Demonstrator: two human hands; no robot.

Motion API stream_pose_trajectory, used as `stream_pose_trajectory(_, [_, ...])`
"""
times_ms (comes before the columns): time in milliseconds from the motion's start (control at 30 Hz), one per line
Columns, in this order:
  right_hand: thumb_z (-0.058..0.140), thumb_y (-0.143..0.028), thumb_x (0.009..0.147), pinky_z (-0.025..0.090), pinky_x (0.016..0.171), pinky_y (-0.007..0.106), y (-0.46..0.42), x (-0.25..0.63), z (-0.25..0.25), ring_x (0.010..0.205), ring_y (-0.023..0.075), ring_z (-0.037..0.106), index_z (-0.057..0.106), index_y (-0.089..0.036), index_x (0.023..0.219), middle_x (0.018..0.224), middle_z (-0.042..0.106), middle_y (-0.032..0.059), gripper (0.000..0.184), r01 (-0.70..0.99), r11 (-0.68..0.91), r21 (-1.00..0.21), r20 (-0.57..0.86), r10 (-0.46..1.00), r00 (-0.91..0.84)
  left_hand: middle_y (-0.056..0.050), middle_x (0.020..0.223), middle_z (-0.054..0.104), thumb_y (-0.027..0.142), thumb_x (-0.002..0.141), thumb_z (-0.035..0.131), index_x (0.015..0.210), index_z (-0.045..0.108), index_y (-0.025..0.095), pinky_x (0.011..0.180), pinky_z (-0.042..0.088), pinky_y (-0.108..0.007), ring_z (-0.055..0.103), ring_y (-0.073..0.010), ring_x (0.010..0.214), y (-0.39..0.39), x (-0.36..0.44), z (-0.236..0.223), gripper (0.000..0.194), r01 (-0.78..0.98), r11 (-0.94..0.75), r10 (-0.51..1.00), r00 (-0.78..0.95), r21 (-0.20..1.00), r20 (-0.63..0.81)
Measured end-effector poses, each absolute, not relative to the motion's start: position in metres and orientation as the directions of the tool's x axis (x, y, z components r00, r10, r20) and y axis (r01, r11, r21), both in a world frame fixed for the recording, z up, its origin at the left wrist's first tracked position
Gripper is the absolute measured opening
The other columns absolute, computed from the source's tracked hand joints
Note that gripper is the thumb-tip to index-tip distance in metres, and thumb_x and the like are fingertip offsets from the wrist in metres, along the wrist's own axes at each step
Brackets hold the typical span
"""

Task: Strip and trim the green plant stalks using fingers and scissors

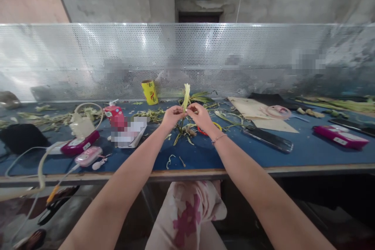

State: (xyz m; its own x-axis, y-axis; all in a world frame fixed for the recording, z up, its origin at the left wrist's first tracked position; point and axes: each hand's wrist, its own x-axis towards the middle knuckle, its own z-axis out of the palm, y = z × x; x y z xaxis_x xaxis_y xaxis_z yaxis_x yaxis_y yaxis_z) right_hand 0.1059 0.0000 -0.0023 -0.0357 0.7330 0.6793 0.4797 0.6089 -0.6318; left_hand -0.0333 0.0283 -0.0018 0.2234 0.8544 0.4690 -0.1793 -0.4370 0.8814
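Pinching hands: 2, close together, to the right of the yellow cylinder (150, 92) and nearer the person; neither is spread wide.
Left hand (174, 116): thumb and fingertips brought together on the pale stalk (186, 97).
Right hand (201, 114): fingers narrowed onto the same stretch of stalk, almost meeting the left; which layer each fingertip has, I cannot tell.
Pale stalk: upright between the fingertips, right of the yellow cylinder, its flat leafy end pointing up and its lower part hidden by the fingers.
Careful grip: I'd say the left fingers do best as a steady anchor, light enough not to crush; any pull from the right looks best kept small and even, along the fibres, since a sharp sideways tug would probably tear something this thin. Keeping both pinches close should give the most control.
Scraps (190, 129): tangled bits below the hands, right of the yellow cylinder and nearer the person; they might snag a trailing end, so holding the stalk clear of them seems wise.
Dark phone (268, 139): well right of the yellow cylinder and nearer the person, flat on the blue tabletop (164, 160).
Red carton (113, 115): left of the yellow cylinder, a little nearer the person.
Perforated screen (117, 47): behind the yellow cylinder, stretching to both sides of it.
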Motion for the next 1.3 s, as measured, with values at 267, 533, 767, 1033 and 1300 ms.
stream_pose_trajectory(267, [0.049,-0.033,0.075,0.045,0.070,0.029,0.001,0.106,-0.002,0.073,0.0158,0.056,0.054,-0.017,0.075,0.077,0.061,0.0047,0.016,0.506,0.583,-0.635,0.676,0.737,0.000,0.002,0.056,0.056,0.025,0.051,0.076,0.064,0.054,0.015,0.053,0.039,-0.021,0.050,-0.0069,0.052,0.030,-0.031,-0.005,0.027,-0.088,-0.422,0.865,0.258,0.902,0.430])
stream_pose_trajectory(533, [0.050,-0.033,0.076,0.046,0.066,0.031,0.008,0.109,-0.006,0.068,0.0176,0.058,0.057,-0.017,0.068,0.066,0.062,0.0042,0.019,0.472,0.585,-0.659,0.669,0.744,0.012,0.003,0.058,0.055,0.035,0.060,0.071,0.072,0.053,0.015,0.052,0.041,-0.021,0.049,-0.0069,0.053,0.032,-0.032,-0.007,0.029,-0.026,-0.420,0.881,0.229,0.907,0.415])
stream_pose_trajectory(767, [0.055,-0.034,0.072,0.048,0.065,0.031,0.015,0.111,-0.011,0.065,0.0169,0.060,0.052,-0.019,0.071,0.068,0.061,0.0024,0.015,0.392,0.604,-0.694,0.675,0.736,0.060,0.003,0.058,0.054,0.031,0.069,0.061,0.073,0.055,0.015,0.052,0.039,-0.023,0.047,-0.0073,0.050,0.028,-0.031,-0.004,0.017,0.023,-0.488,0.846,0.256,0.872,0.467])
stream_pose_trajectory(1033, [0.052,-0.037,0.075,0.047,0.065,0.031,0.014,0.110,-0.013,0.070,0.0174,0.058,0.051,-0.020,0.074,0.072,0.058,0.0026,0.017,0.437,0.581,-0.687,0.657,0.753,0.030,0.003,0.060,0.052,0.021,0.071,0.058,0.068,0.051,0.015,0.055,0.042,-0.024,0.049,-0.0082,0.053,0.027,-0.030,-0.003,0.009,-0.009,-0.399,0.907,0.146,0.917,0.396])
stream_pose_trajectory(1300, [0.050,-0.028,0.072,0.046,0.058,0.029,0.016,0.109,-0.013,0.063,0.0142,0.055,0.042,-0.021,0.081,0.069,0.054,-0.0013,0.014,0.258,0.497,-0.828,0.525,0.850,0.045,0.003,0.060,0.052,0.016,0.074,0.053,0.067,0.046,0.016,0.055,0.043,-0.023,0.050,-0.0069,0.051,0.027,-0.027,-0.003,0.010,-0.104,-0.307,0.933,0.165,0.946,0.321])
